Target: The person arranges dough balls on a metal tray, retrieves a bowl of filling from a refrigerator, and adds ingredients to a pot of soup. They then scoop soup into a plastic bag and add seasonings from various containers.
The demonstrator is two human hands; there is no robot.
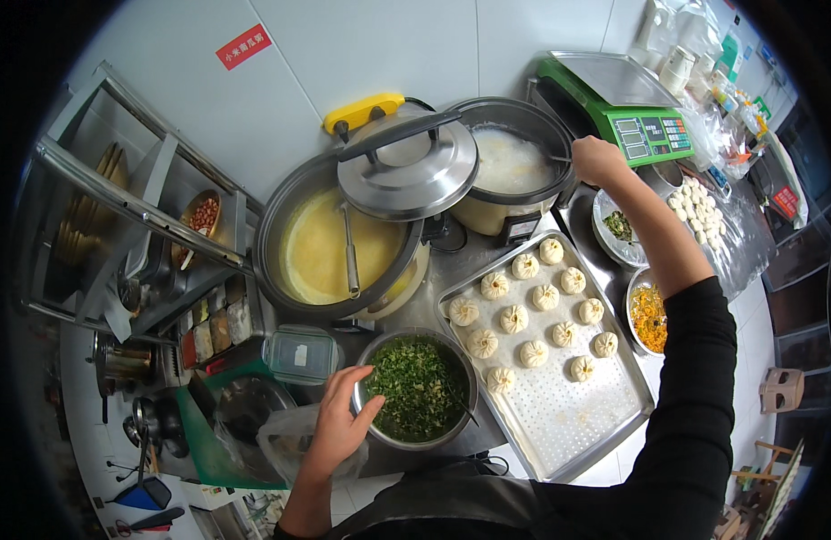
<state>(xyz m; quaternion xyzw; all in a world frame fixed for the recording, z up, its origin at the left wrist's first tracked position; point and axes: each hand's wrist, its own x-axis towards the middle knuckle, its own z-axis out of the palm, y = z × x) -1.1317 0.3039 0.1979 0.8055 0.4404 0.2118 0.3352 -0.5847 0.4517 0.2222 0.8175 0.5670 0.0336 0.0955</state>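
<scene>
My right hand (596, 160) is closed on the handle of a utensil (558, 159) that reaches into a pot of pale, foamy porridge (510, 162). With fingers and thumb apart, my left hand (348, 412) is at the left rim of a steel bowl of chopped greens (418, 388); whether it touches the rim is unclear. A spoon handle leans out of that bowl. A perforated metal tray (564, 432) holds rows of pleated buns (533, 353). On the left stands a larger pot of yellow porridge (321, 250) with a ladle (351, 260). A steel lid (408, 169) rests between the pots.
Behind the right hand is a green scale (618, 108). Dough pieces (697, 209), a bowl of green filling (619, 226) and a bowl of orange filling (648, 317) stand right. Left are a metal rack (145, 216), a lidded glass container (300, 354) and a green cutting board (206, 432).
</scene>
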